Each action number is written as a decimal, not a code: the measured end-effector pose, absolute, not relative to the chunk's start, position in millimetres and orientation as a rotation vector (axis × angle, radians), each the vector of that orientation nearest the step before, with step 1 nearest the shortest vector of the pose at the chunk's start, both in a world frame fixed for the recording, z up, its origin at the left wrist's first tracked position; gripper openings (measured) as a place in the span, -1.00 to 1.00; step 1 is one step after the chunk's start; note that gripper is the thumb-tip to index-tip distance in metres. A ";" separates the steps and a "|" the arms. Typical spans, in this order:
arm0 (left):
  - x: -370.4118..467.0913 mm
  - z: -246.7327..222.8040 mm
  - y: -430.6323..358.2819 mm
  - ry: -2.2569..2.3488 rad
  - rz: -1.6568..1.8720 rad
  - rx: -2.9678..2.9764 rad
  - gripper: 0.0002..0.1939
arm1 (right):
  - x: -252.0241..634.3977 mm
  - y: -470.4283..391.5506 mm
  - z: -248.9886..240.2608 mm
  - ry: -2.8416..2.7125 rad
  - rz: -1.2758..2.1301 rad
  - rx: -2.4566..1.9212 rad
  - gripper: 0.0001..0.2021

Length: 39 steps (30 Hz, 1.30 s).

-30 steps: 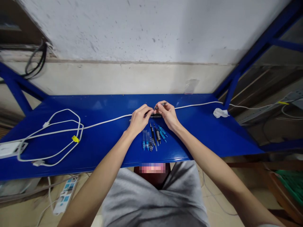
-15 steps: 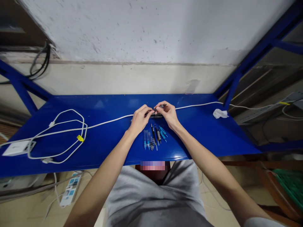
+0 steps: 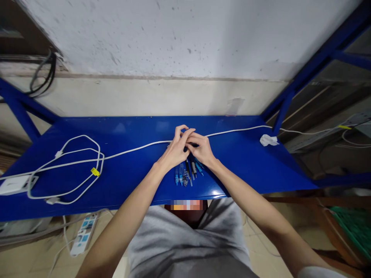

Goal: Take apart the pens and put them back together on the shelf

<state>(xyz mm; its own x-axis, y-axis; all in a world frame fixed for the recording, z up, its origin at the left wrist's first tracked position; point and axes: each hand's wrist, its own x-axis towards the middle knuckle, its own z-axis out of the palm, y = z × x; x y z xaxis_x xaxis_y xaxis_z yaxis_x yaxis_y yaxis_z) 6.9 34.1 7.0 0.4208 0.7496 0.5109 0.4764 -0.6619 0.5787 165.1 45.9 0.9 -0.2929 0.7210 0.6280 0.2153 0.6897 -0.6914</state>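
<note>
My left hand (image 3: 177, 150) and my right hand (image 3: 202, 148) meet over the middle of the blue table, fingers bent together and fingertips touching. Whatever lies between the fingers is hidden behind them. Just below, on the near side, is a row of pen parts. It has clear tubes with blue ends (image 3: 176, 177), a dark slim pen part (image 3: 188, 166), a grey-and-black piece (image 3: 194, 169) and blue clip-like pieces (image 3: 199, 166). The upper ends of several parts are covered by my hands.
A white cable (image 3: 139, 147) crosses the table behind my hands, with a loop (image 3: 100, 166) at left. A white box (image 3: 14, 185) is at the left edge. Crumpled tissue (image 3: 269, 140) lies at right. The wall (image 3: 174, 96) rises behind; a power strip (image 3: 84, 235) is on the floor.
Both hands have come closer together and nearer to me, now partly covering the pen parts. The dark slim piece seen between the fingers before is hidden now.
</note>
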 end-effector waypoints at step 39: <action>-26.3 -4.1 56.2 1.428 1.173 2.200 -0.89 | 182.9 59.7 10.7 -1.667 0.938 -0.982 -0.63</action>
<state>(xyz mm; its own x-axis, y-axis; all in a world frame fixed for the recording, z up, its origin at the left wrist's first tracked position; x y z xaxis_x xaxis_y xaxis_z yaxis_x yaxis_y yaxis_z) -26.3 56.2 -4.1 0.1874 0.8558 0.4821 0.6391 -0.4790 0.6018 182.9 59.7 10.7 -0.2246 0.9129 0.3407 0.1826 0.3829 -0.9056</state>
